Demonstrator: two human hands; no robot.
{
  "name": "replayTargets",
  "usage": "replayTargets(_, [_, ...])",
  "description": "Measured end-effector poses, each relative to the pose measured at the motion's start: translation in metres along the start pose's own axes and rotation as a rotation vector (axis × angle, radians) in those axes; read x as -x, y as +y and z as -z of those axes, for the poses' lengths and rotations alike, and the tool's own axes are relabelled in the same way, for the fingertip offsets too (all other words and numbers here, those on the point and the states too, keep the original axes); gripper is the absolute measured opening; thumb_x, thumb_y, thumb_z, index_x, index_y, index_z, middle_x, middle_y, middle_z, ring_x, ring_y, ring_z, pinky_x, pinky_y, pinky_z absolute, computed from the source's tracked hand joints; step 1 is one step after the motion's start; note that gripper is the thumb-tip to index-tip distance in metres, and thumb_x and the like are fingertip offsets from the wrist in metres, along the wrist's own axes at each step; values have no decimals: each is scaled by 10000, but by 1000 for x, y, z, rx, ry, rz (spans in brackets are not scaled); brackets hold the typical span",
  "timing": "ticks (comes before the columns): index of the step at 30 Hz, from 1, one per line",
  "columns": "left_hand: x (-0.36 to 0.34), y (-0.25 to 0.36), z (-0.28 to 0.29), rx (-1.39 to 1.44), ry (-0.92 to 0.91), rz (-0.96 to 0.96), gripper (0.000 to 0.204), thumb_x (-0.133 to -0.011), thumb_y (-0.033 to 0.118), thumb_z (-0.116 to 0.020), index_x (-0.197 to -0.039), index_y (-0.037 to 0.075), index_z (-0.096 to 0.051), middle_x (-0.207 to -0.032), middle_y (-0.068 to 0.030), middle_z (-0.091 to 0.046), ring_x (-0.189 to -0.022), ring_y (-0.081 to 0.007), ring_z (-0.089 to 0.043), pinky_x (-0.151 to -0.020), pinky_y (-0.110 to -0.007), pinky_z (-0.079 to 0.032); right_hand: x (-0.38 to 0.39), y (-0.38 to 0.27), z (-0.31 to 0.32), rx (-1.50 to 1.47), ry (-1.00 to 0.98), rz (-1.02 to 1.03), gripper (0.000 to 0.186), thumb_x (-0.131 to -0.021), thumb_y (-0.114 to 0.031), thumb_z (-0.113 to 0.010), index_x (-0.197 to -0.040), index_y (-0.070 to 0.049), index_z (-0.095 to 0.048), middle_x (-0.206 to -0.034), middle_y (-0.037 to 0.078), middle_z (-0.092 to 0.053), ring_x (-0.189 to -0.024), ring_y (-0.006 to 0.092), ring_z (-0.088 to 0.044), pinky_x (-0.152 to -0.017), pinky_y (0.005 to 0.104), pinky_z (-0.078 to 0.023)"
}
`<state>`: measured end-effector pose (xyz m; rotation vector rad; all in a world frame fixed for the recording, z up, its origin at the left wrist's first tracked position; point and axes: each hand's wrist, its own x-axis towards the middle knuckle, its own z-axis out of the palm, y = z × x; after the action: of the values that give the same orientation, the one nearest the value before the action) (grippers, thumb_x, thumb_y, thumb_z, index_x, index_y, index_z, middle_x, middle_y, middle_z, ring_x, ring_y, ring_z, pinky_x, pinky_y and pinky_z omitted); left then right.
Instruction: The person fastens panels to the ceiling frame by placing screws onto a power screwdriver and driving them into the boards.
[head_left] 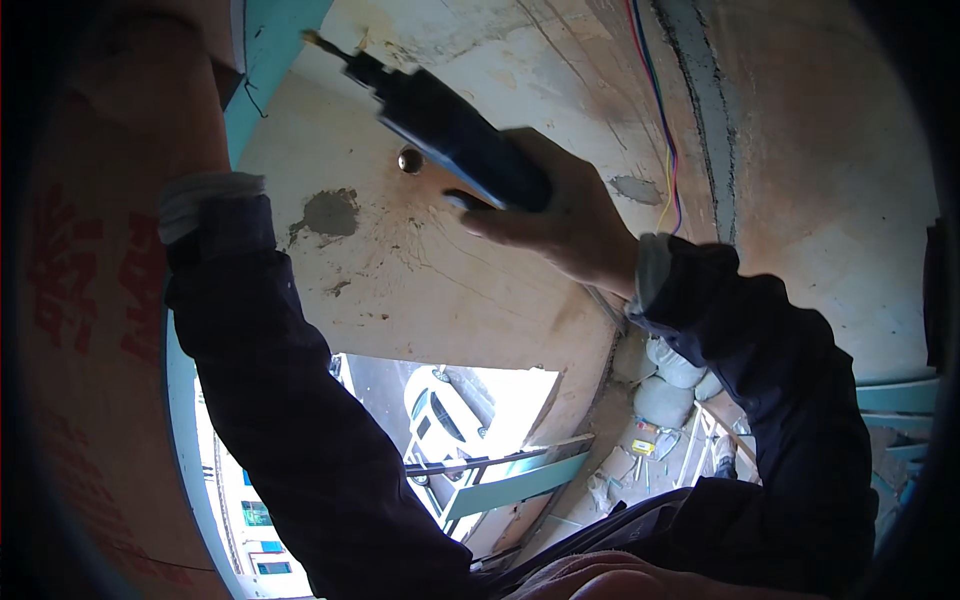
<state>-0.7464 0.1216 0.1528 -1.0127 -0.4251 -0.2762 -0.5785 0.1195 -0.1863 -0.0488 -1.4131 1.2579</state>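
Observation:
My right hand (560,205) is closed around a dark power drill (450,130). The drill tilts up to the left, and a brass-coloured bit shows at its tip. That tip is close to a teal strip (270,80) and apart from it as far as I can see. At the upper left my left arm reaches up along a brown board (100,400) with red print. My left hand (160,70) is in shadow against this board, and its fingers cannot be made out.
Behind the drill is a stained plaster wall (480,290) with grey patches and a round metal knob (410,160). Coloured wires (660,120) run along it. Below, a bright window opening shows a white car (440,410). Filled sacks (665,400) and debris lie on the floor.

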Motion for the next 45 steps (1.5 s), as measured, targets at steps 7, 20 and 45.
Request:
replayTargets(7, [-8,43,18,331,78,573,306,-878,132,-553,-1103,-74,-576,-1047,-238,-632,-853,-358,-645,-738,-412,-521,118,-43,44,166,123,-345,449,-801,-225,-748,-1146,-26,-542,-832,39,-609,-732,107,-589,-652,256,-496])
replayTargets(20, [130,418,446,1986,-1433,3050,199,-968,230,-479,-800,135,-529,-634,33,-483,-509,-87,-435,-503,-180,-395,379,-185,116,298,307,-1032,397,-785,-244,-761,-1058,-8,-593,-804,26,-599,-653,83,-529,-583,260,-430])
replayTargets(45, [-56,404,459,2644,-1372,2750,242,-945,43,-502,-1185,51,-530,-1085,-82,-635,-735,-93,-579,-615,-212,-458,465,-239,119,446,315,-988,669,-771,-415,-761,-1202,47,-540,-983,166,-638,-890,234,-605,-805,339,-474])
